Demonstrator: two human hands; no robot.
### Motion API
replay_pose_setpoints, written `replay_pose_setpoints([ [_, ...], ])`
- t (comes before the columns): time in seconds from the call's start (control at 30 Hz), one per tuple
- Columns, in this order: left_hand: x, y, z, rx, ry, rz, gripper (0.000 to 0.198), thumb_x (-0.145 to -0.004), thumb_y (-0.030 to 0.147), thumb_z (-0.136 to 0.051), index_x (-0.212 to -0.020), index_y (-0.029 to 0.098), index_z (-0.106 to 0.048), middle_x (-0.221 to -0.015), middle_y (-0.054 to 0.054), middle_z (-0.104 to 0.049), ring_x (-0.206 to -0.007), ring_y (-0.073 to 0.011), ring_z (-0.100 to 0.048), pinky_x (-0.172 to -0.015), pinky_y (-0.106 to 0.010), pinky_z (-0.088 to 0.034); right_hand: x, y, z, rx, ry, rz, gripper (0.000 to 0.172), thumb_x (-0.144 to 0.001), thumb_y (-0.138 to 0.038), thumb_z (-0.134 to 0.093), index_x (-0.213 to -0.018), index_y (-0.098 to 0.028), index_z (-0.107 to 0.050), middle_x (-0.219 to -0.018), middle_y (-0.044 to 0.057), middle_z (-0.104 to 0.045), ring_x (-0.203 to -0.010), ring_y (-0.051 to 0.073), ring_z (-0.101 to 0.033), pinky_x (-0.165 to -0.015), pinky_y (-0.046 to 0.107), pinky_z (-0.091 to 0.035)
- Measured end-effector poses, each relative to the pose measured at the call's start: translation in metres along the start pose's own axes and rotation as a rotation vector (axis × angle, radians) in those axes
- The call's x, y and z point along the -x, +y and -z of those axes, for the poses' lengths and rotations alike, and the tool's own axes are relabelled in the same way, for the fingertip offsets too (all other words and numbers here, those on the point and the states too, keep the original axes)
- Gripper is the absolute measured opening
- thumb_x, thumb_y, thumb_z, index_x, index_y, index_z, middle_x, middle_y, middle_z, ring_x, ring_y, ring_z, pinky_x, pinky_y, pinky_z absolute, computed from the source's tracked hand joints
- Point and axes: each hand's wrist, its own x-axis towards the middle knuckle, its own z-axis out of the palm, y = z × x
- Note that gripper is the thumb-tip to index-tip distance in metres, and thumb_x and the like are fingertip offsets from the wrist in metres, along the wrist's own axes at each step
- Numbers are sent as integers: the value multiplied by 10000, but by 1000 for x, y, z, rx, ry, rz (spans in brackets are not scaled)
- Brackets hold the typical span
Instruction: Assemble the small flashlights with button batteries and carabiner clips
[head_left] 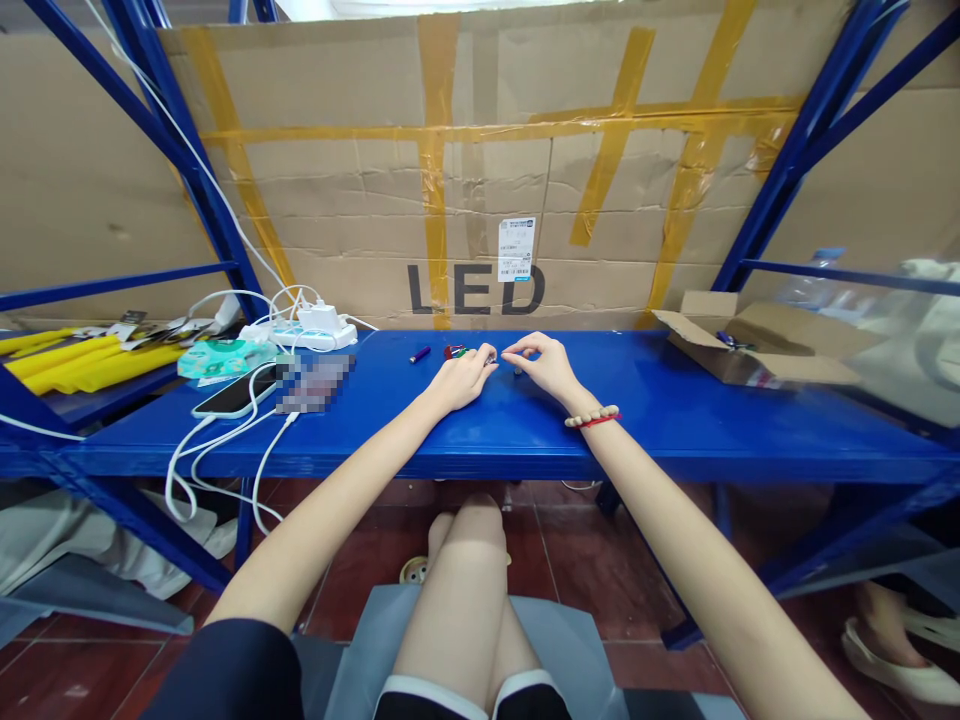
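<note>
Both my hands are over the middle of the blue tabletop (630,400), their fingertips almost meeting. My left hand (463,380) is closed, fingers curled around something small and shiny that I cannot make out. Thumb and fingertips of my right hand (547,366) come together in a pinch; what they hold, if anything, is too small to name. Just behind my left hand lies a small red and green item (453,352), partly hidden by it. To the left of that rests a short dark blue, pen-like stick (420,354).
An open cardboard box (787,368) stands at the right. At the left are a phone (234,394), white cables, a power strip (319,332), a teal packet (225,358) and yellow packages (97,365). A large taped cardboard sheet (360,220) rises behind the table between blue posts.
</note>
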Motion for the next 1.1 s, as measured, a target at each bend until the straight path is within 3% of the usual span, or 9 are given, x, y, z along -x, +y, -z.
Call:
replay_pose_setpoints([
  [0.33,0,1,1,-3,-2,-6,234,-954,327,-322,-1102,183,-431,-1074,-82,-629,-987,-211,-613,-718,-281,-486,0,-3,3,33,-43,2,176,-732,-335,-665,-774,-178,-734,-804,56,-705,-669,149,-568,-658,281,-444],
  [0.63,0,-2,1,25,-66,17,238,-946,349,-361,-1121,194,-407,-1087,-66,-648,-973,-216,-632,-683,-274,-478,-1,-7,0,-234,-67,-62,293,-728,-407,-634,-818,-142,-719,-815,79,-723,-701,173,-639,-626,268,-467],
  [0.93,-1,0,1,0,-85,39,239,-947,370,-352,-1084,200,-450,-1024,-64,-666,-914,-223,-650,-649,-271,-466,0,-19,5,-189,-145,-28,338,-700,-479,-640,-733,-151,-715,-787,79,-722,-746,185,-639,-713,291,-472],
  [1.1,-1,-2,0,-14,-68,14,255,-951,380,-333,-1082,212,-472,-991,-53,-674,-877,-213,-656,-630,-260,-459,1,-19,4,-259,-201,-144,424,-620,-541,-680,-742,-136,-714,-769,82,-709,-656,155,-596,-566,252,-446],
])
